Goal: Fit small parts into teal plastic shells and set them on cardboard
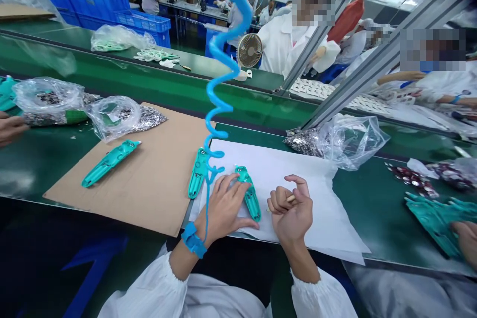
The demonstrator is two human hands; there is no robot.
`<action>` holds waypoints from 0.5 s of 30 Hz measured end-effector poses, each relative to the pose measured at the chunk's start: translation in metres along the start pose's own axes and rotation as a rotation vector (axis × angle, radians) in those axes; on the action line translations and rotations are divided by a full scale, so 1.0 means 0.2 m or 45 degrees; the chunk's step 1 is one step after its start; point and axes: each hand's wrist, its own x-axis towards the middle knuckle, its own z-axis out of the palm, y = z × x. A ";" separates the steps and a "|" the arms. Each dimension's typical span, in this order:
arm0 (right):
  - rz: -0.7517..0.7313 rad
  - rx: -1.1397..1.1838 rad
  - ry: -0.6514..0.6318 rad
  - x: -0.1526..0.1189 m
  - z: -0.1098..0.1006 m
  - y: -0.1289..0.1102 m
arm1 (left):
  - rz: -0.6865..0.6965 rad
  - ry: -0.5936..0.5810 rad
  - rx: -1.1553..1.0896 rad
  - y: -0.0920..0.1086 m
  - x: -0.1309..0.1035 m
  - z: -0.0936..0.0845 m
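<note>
My left hand lies palm down on the white paper, fingers stretched and thumb spread. Its fingertips reach the upper end of a teal plastic casing half, which rests open side up. Around that wrist is a blue strap joined to a coiled blue cord. My right hand is raised to the right of this casing, its fingers curled and the index finger crooked. Something small and beige shows between the fingers, too little to name. A second teal casing half lies left of my left hand.
Another teal casing lies on brown cardboard. Plastic bags of small metal parts stand along the back. Other people's hands work at both sides. A metal post rises behind the bench.
</note>
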 end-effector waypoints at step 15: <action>-0.006 -0.079 -0.048 -0.08 0.02 0.09 | 0.021 -0.105 0.022 -0.02 -0.01 -0.01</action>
